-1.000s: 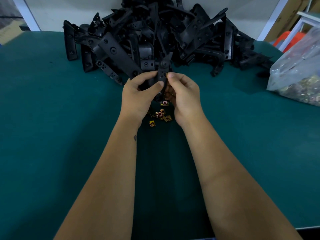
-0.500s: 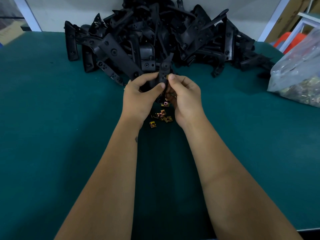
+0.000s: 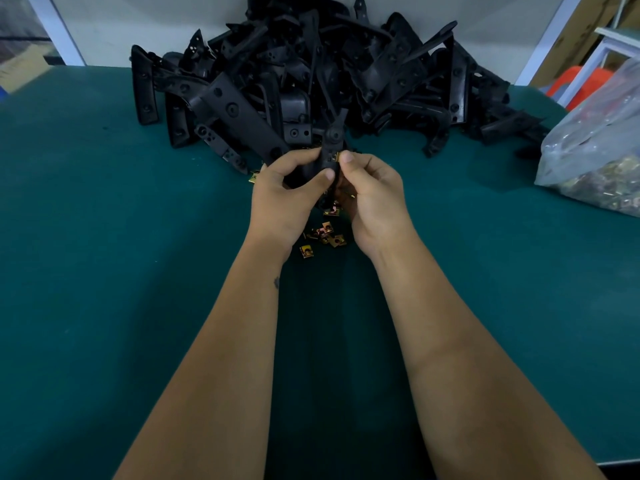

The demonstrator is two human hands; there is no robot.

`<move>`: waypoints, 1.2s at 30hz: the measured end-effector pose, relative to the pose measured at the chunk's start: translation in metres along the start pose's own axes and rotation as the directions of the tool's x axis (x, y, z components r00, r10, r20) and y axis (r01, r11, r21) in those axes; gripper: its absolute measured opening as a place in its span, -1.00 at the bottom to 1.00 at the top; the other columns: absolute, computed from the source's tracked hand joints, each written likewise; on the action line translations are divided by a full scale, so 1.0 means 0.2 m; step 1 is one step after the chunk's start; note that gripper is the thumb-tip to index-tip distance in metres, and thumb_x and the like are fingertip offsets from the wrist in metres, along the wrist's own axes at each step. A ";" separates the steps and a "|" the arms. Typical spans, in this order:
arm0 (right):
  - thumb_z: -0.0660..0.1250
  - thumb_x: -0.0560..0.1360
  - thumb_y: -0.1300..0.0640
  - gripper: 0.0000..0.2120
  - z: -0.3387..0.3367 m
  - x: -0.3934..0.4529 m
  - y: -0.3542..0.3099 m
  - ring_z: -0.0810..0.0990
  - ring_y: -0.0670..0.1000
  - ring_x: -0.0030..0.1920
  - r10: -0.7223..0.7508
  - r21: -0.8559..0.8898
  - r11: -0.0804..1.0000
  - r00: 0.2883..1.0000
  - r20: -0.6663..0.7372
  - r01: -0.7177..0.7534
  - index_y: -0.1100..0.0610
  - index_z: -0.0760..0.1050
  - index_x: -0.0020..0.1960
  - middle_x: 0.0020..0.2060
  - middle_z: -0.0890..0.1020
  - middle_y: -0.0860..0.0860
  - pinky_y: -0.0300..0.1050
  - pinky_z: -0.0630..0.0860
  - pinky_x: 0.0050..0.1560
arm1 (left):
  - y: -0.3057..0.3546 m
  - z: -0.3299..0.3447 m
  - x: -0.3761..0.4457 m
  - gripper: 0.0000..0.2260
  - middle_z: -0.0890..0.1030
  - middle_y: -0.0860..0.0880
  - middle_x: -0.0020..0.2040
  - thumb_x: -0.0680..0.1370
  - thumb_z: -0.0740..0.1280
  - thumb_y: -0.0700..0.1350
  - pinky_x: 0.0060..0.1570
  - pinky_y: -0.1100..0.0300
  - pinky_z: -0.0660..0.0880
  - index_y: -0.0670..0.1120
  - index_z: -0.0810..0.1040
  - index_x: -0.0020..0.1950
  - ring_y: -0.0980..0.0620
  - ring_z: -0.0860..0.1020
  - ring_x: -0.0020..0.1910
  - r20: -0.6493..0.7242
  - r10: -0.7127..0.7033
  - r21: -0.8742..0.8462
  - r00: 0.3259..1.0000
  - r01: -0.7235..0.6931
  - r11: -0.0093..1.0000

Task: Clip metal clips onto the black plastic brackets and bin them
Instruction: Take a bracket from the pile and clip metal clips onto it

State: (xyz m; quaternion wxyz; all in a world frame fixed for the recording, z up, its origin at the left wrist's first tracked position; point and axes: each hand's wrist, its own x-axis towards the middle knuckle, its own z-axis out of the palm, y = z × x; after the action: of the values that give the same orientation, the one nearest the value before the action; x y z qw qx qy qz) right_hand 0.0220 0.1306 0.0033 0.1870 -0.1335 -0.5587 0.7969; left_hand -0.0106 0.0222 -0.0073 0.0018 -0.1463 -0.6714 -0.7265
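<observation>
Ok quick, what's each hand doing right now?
Left hand: grips the black bracket.
Right hand: pinches a metal clip against the bracket.

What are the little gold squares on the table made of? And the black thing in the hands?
The little gold squares look like thin metal with a yellowish plated finish: they glint and have crisp folded edges. The black thing looks like moulded plastic, matte and dull, with a round boss and holes formed into it. Both are guesses from looks alone.
</observation>
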 end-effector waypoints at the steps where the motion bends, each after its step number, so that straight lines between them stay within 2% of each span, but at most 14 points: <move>1: 0.34 0.57 0.25 -0.86 -0.01 0.00 -0.01 0.55 0.04 -0.03 -0.010 -0.038 0.999 1.000 0.006 0.010 0.15 0.55 -0.17 -0.15 0.61 0.07 0.07 0.47 0.26 | 0.00 0.00 0.00 -0.77 0.65 0.01 0.16 0.50 0.48 -0.18 0.30 0.08 0.49 0.03 0.62 0.13 0.06 0.58 0.21 0.007 0.003 0.003 1.000 -0.003 1.000; 6: 0.34 0.58 0.25 -0.80 -0.05 0.02 -0.02 0.54 0.01 -0.11 -0.044 -0.189 0.981 0.998 0.055 0.054 0.10 0.55 -0.21 -0.23 0.59 0.01 0.02 0.51 0.14 | -0.01 -0.01 0.00 -0.77 0.66 0.20 0.03 0.50 0.49 -0.17 0.21 0.27 0.48 0.14 0.63 0.03 0.24 0.58 0.12 0.038 0.009 0.020 0.999 -0.010 1.000; 10: 0.33 0.58 0.26 -0.84 -0.09 0.04 -0.03 0.50 0.07 -0.11 -0.057 -0.233 0.969 0.990 0.126 0.085 0.14 0.54 -0.18 -0.20 0.57 0.10 -0.02 0.48 0.05 | -0.01 -0.02 0.00 -0.79 0.68 0.10 0.06 0.49 0.49 -0.18 0.20 0.21 0.51 0.09 0.65 0.05 0.11 0.61 0.12 0.068 0.006 0.030 0.998 -0.008 1.000; 13: 0.33 0.57 0.28 -0.84 -0.09 0.04 -0.02 0.50 0.06 -0.13 -0.058 -0.200 0.976 0.990 0.127 0.083 0.16 0.55 -0.18 -0.19 0.57 0.11 -0.04 0.47 0.03 | 0.00 -0.02 0.00 -0.78 0.68 0.14 0.00 0.49 0.49 -0.19 0.11 0.28 0.52 0.10 0.65 0.04 0.17 0.62 0.05 0.076 0.011 0.021 0.997 -0.013 1.000; 15: 0.33 0.56 0.28 -0.83 -0.07 0.04 -0.01 0.51 0.05 -0.12 -0.069 -0.143 0.986 0.994 0.085 0.080 0.15 0.55 -0.20 -0.20 0.58 0.09 -0.02 0.47 0.05 | 0.00 -0.01 0.00 -0.77 0.67 0.14 0.02 0.49 0.49 -0.19 0.18 0.22 0.53 0.11 0.63 0.04 0.16 0.62 0.07 0.056 0.020 0.021 0.998 -0.021 1.000; 19: 0.33 0.57 0.29 -0.80 -0.01 0.01 0.02 0.52 0.06 -0.05 -0.049 -0.016 0.999 0.998 0.034 0.050 0.16 0.53 -0.23 -0.20 0.59 0.07 0.04 0.45 0.22 | 0.00 0.00 0.00 -0.77 0.65 0.07 0.13 0.50 0.48 -0.17 0.28 0.10 0.51 0.07 0.62 0.10 0.08 0.59 0.18 0.018 0.030 0.028 0.999 -0.031 0.999; 21: 0.33 0.57 0.28 -0.81 0.01 0.01 0.02 0.51 0.09 0.02 -0.027 0.033 0.999 0.999 0.022 0.026 0.17 0.52 -0.22 -0.15 0.58 0.11 0.11 0.42 0.33 | 0.00 0.00 0.00 -0.77 0.65 0.12 0.08 0.50 0.48 -0.18 0.24 0.17 0.52 0.04 0.62 0.12 0.16 0.59 0.13 0.006 0.048 0.033 0.999 -0.048 0.998; 23: 0.34 0.57 0.27 -0.80 0.03 0.00 0.02 0.51 0.10 0.06 -0.006 0.071 0.997 1.000 0.008 0.006 0.16 0.52 -0.23 -0.11 0.57 0.13 0.19 0.39 0.39 | 0.00 0.00 0.00 -0.78 0.64 0.25 -0.03 0.50 0.48 -0.20 0.12 0.34 0.51 0.03 0.63 0.10 0.32 0.57 0.01 -0.006 0.073 0.036 0.997 -0.073 0.997; 26: 0.36 0.56 0.26 -0.81 0.03 0.00 0.02 0.52 0.09 0.07 -0.009 0.060 0.998 1.000 0.022 0.007 0.15 0.53 -0.24 -0.15 0.59 0.08 0.18 0.39 0.40 | 0.00 0.01 0.00 -0.78 0.59 0.43 -0.17 0.50 0.47 -0.23 -0.04 0.52 0.44 0.06 0.61 0.05 0.49 0.51 -0.09 -0.003 0.109 0.054 0.994 -0.109 0.993; 29: 0.37 0.54 0.27 -0.84 0.01 0.00 0.01 0.53 0.09 0.02 -0.021 0.003 1.000 0.999 0.045 0.021 0.17 0.56 -0.21 -0.17 0.60 0.07 0.16 0.42 0.33 | 0.00 0.00 0.00 -0.76 0.55 0.53 -0.19 0.50 0.48 -0.22 -0.03 0.55 0.41 0.10 0.60 0.03 0.53 0.48 -0.07 0.011 0.123 0.079 0.992 -0.123 0.989; 31: 0.38 0.53 0.27 -0.87 0.00 0.01 0.00 0.53 0.09 0.00 -0.030 -0.049 0.998 0.999 0.040 0.031 0.17 0.57 -0.20 -0.18 0.61 0.08 0.16 0.45 0.29 | -0.01 -0.01 0.00 -0.76 0.55 0.54 -0.17 0.50 0.48 -0.19 0.12 0.45 0.44 0.13 0.59 0.03 0.50 0.49 0.00 0.023 0.116 0.100 0.993 -0.117 0.988; 33: 0.39 0.53 0.26 -0.87 -0.01 0.01 0.00 0.54 0.07 -0.04 -0.050 -0.091 0.994 0.998 0.036 0.053 0.17 0.58 -0.20 -0.20 0.61 0.06 0.09 0.49 0.20 | -0.01 -0.01 0.00 -0.75 0.56 0.51 -0.13 0.49 0.49 -0.15 0.37 0.15 0.38 0.20 0.59 0.01 0.37 0.48 0.14 0.022 0.091 0.118 0.996 -0.093 0.989; 34: 0.39 0.53 0.26 -0.89 -0.01 0.01 0.00 0.55 0.05 -0.06 -0.066 -0.112 0.991 0.997 0.034 0.069 0.17 0.58 -0.18 -0.20 0.61 0.06 0.03 0.51 0.14 | -0.01 -0.01 0.00 -0.75 0.57 0.49 -0.12 0.49 0.50 -0.14 0.41 0.06 0.36 0.22 0.59 0.00 0.34 0.48 0.19 0.019 0.080 0.113 0.997 -0.082 0.990; 36: 0.40 0.53 0.25 -0.92 -0.02 0.01 0.00 0.57 0.03 -0.08 -0.098 -0.142 0.985 0.995 0.033 0.101 0.17 0.60 -0.15 -0.19 0.62 0.07 -0.06 0.52 0.06 | 0.00 -0.01 0.00 -0.75 0.61 0.41 -0.06 0.49 0.50 -0.15 0.40 0.07 0.39 0.19 0.61 0.03 0.32 0.51 0.18 0.009 0.057 0.068 0.998 -0.058 0.996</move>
State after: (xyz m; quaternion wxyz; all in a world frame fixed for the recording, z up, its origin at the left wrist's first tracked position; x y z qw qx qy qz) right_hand 0.0216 0.1336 0.0013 0.2091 -0.1082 -0.6230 0.7460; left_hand -0.0107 0.0199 -0.0081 0.0252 -0.1680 -0.6912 -0.7025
